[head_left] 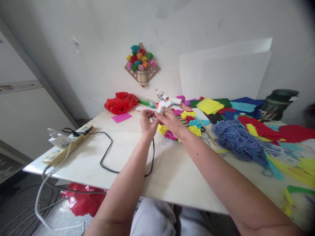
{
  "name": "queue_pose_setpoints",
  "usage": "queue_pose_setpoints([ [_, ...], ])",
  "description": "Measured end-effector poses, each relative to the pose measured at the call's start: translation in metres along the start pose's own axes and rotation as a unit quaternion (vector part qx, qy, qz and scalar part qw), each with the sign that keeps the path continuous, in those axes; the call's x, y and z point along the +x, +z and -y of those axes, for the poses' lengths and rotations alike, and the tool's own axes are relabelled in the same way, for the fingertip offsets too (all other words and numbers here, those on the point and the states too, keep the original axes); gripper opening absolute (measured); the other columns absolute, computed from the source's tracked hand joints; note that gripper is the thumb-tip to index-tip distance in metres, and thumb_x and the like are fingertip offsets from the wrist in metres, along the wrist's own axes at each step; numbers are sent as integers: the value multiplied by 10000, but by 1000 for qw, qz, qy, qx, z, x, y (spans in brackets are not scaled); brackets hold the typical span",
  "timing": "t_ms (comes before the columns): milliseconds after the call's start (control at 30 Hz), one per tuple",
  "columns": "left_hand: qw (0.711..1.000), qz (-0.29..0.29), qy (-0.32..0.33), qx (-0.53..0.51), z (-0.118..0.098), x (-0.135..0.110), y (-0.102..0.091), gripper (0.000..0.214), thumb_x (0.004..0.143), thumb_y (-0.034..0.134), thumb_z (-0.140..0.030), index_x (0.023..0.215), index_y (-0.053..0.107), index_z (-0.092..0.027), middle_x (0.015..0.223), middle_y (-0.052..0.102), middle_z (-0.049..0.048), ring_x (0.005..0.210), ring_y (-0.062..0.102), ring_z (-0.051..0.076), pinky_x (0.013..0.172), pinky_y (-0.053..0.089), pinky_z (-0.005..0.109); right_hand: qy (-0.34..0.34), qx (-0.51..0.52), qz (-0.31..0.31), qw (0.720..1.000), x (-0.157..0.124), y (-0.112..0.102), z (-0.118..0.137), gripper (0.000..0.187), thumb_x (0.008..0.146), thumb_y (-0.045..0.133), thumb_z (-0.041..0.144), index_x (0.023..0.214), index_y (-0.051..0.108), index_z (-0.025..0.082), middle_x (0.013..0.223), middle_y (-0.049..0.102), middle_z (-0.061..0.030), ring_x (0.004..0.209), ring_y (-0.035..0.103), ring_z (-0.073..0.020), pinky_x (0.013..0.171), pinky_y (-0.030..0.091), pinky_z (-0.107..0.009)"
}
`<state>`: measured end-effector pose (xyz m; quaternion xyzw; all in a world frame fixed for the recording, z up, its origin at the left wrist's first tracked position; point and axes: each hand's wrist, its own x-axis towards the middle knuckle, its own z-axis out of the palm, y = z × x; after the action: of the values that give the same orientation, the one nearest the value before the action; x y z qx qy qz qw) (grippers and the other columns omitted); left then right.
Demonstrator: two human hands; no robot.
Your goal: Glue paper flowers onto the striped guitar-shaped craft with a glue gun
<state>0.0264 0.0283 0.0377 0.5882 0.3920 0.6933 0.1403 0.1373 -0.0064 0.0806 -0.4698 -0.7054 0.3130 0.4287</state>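
Near the middle of the table, my left hand (148, 123) and my right hand (171, 120) meet with fingers pinched together around a small white object (162, 106). It is too small and partly covered for me to tell its exact kind. A white strip (145, 108) juts out to the left beside my left fingers. From the power strip (71, 142), a black cord (105, 154) loops over the table and rises behind my left hand. Crumpled paper flowers (195, 124) in yellow, pink, red and blue lie just beyond my right hand and partly under it.
Blue yarn (240, 139) lies heaped at the right among coloured paper sheets (210, 106). A dark jar (278, 103) stands behind it. Further left are a red plastic bag (121, 102) and a pink paper piece (122, 117). A flower ornament (142, 65) hangs on the wall.
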Motion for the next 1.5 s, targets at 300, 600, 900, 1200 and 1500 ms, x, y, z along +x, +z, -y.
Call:
queue_pose_setpoints([
  [300,946,311,-41,-84,-33,25,-30,324,633,666,-260,909,541,-147,973,641,82,886,610,158,786,471,267,12,245,-156,957,-2,-2,-24,306,689,575,434,826,575,160,773,647,-25,714,611,-151,606,480,-245],
  [600,892,211,-400,0,15,9,-41,106,620,630,-205,629,576,-114,515,618,46,437,560,122,501,472,247,13,242,-89,966,-11,-33,-23,43,557,536,191,571,549,153,561,609,-9,442,458,-90,327,216,-186],
  [900,852,264,-447,-64,28,2,-38,129,646,661,-199,628,601,-86,524,622,59,465,576,117,526,488,238,3,86,41,995,11,-62,-2,173,628,652,293,651,568,144,379,458,60,351,381,-60,374,291,-195],
  [1200,830,282,-475,-84,31,1,-35,224,611,731,-255,650,607,-73,575,634,75,491,589,127,528,494,243,85,-8,125,988,20,-69,-4,135,602,608,139,552,485,164,449,529,16,380,451,-74,380,353,-198],
  [1500,818,294,-485,-98,36,1,-32,148,648,678,-201,652,632,-60,574,630,76,479,577,114,510,491,224,95,-106,165,976,23,-85,-16,157,635,649,241,592,521,161,473,530,7,370,426,-73,389,369,-214],
])
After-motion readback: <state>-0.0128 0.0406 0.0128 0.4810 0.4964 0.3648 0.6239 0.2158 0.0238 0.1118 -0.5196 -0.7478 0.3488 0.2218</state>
